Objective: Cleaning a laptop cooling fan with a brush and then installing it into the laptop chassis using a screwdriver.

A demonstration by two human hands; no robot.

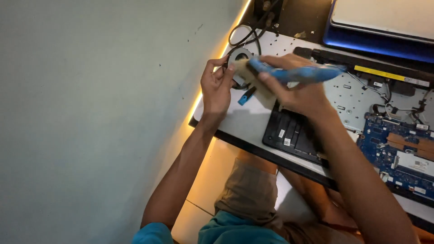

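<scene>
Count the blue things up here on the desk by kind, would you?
Blue-handled brush: 1
Small blue tool lying on the desk: 1
Blue circuit board: 1
Blue closed laptop: 1
Total: 4

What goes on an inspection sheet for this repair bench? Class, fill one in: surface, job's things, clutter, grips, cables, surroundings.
Surface: white table with a dark edge, mostly covered.
Job's things: round fan held up in the left hand; blue-handled brush in the right hand, bristles at the fan.
Clutter: small blue tool lying under the hands; opened laptop with blue circuit board bare; black battery.
Grips: both hands closed on their things.
Cables: black loop at the table's far corner; thin wires inside the laptop.
Surroundings: grey wall left; closed blue laptop behind.
</scene>
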